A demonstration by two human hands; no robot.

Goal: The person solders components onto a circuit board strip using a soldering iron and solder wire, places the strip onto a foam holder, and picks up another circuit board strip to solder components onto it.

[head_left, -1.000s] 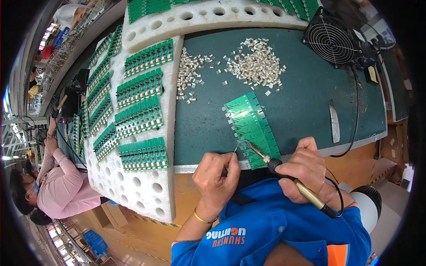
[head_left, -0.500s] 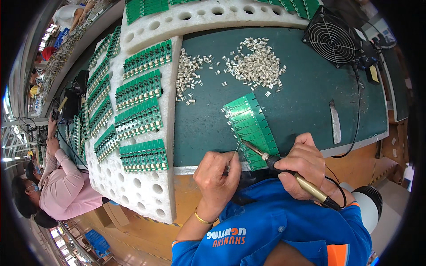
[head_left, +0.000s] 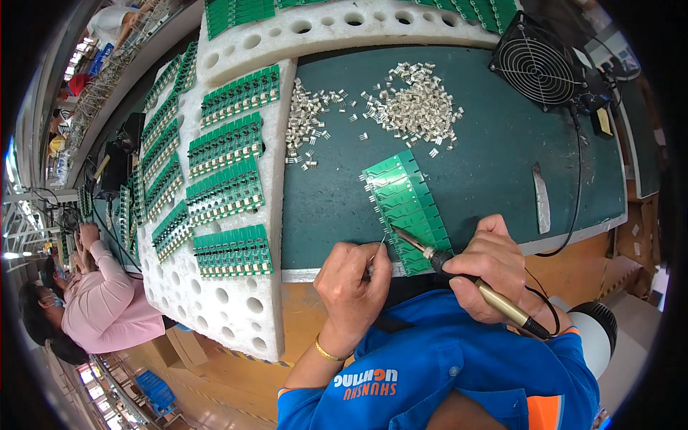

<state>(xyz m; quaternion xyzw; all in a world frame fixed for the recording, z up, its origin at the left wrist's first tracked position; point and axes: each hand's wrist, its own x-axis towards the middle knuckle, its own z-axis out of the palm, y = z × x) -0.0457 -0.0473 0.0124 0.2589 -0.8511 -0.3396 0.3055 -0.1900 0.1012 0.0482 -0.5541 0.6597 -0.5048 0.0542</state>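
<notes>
A green circuit board panel (head_left: 412,197) lies on the dark green mat (head_left: 487,172), with small pins along its left edge. My right hand (head_left: 487,269) is closed around a soldering iron (head_left: 505,304); its tip is at the panel's left side, low on the board. Just left of the tip, my left hand (head_left: 351,290) pinches a thin wire (head_left: 382,246) that reaches up to the board's edge. Loose small white pin components lie beyond the panel in a large pile (head_left: 412,107) and a smaller one (head_left: 304,118).
A white foam board (head_left: 215,301) with several populated boards stands left; another foam board (head_left: 330,29) lies behind. At right are a black fan (head_left: 530,61), a cable and a metal strip (head_left: 541,197). A co-worker in pink (head_left: 100,308) works at far left, beside another person.
My right hand and the iron have shifted slightly left and up, with little further movement since half a second ago. The co-worker's hands at far left have moved.
</notes>
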